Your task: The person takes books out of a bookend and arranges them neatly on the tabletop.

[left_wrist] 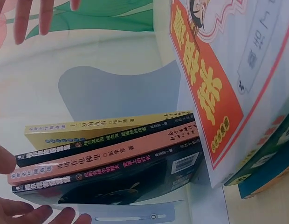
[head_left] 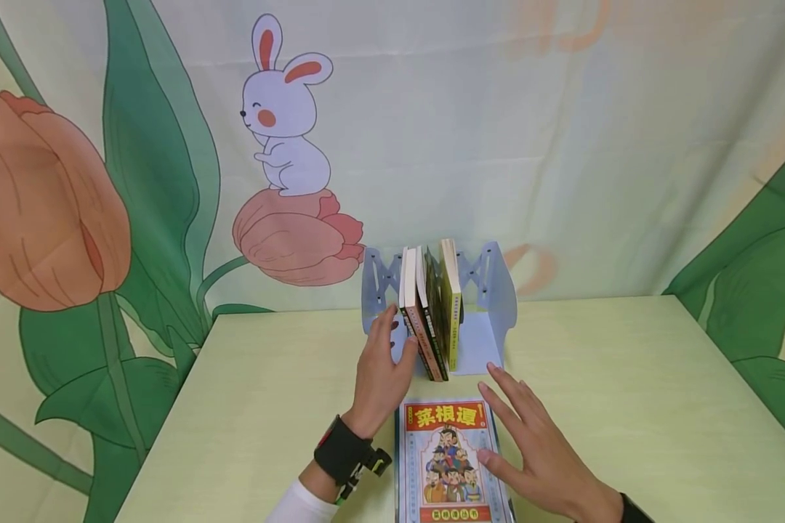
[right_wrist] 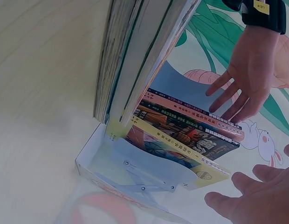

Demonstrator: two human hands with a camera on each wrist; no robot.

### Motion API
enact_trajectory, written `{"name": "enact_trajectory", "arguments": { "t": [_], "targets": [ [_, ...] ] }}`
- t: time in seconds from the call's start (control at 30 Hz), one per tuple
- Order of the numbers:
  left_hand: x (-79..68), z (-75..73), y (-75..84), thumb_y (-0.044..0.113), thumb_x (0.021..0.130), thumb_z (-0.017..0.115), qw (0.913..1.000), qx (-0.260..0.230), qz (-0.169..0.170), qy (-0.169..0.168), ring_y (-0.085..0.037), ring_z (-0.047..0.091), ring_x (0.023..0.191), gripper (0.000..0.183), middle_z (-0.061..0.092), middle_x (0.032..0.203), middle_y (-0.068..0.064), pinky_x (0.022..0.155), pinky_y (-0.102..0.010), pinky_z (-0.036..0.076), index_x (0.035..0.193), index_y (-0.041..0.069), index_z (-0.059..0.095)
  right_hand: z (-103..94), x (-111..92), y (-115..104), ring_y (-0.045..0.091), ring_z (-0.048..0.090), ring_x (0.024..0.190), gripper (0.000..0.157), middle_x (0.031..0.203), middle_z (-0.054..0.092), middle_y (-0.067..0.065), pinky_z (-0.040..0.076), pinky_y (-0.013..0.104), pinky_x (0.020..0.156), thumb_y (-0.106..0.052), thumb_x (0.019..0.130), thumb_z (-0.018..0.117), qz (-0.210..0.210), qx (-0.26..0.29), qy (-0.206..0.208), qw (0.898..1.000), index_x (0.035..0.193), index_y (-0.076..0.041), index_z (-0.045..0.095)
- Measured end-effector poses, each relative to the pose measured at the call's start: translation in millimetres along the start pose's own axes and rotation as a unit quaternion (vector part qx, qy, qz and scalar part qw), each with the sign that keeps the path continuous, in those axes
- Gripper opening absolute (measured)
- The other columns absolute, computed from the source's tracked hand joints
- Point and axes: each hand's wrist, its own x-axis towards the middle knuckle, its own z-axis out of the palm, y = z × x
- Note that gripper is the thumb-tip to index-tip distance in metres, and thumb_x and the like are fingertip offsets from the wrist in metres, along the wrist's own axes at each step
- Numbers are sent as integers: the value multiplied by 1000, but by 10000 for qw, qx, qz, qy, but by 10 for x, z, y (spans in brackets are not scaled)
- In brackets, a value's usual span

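At 12 o'clock on the table (head_left: 268,407), taking the stack as dial centre: rack (head_left: 502,298), four books upright in it. Pink book (left_wrist: 105,156) between two black books (left_wrist: 116,172), grouped toward 9; yellow book (left_wrist: 102,123) toward 3, gap between.

Progress, as judged: part done. Those four were racked; the stack (head_left: 454,465) lay flat outside, nearer the person, several volumes deep by the wrist views, exact count unclear. If it belonged in the rack, all of it remained. The grouped books seemed to tilt, so some straightening may also have been left.

Left hand (head_left: 379,367): at 11, beside the outer black book, fingers extended, thumb apart toward the spines. No grasp seen; whether it touched, could not tell.

Right hand (head_left: 546,454): at 3, over the stack's edge, fingers spread and pointing toward 11, grip released, nothing held.
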Motion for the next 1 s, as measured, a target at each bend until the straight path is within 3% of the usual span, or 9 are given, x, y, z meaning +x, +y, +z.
{"name": "enact_trajectory", "arguments": {
  "t": [0.2,0.67,0.97,1.0],
  "targets": [
    [49,33,-29,26,102,50,9998,159,39,119,-28,58,118,56,48,143,-10,91,-43,52,153,11,33,6,6,2,18,21,151,82,163,23,9,-3,20,121,-38,86,69,-25,16,-3,10000,156,-16,30],
    [122,76,-14,24,102,50,9979,528,115,356,-20,63,98,48,60,122,-9,75,-33,52,145,5,45,18,15,13,19,22,150,82,163,23,9,-2,19,120,-38,87,69,-22,15,-26,10000,156,-17,30],
    [166,98,-14,26,101,51,9972,522,157,512,-21,65,95,42,63,117,-8,73,-33,52,139,6,50,3,5,12,19,22,150,82,163,23,9,-1,19,120,-37,87,69,26,-11,-39,10000,156,-17,29],
    [174,102,-17,26,101,51,9969,542,169,536,-21,65,95,42,63,115,-8,72,-33,52,138,6,51,1,4,10,19,23,150,83,164,22,8,3,23,121,-37,87,70,63,-48,-56,10000,156,-17,29]
  ]
}}
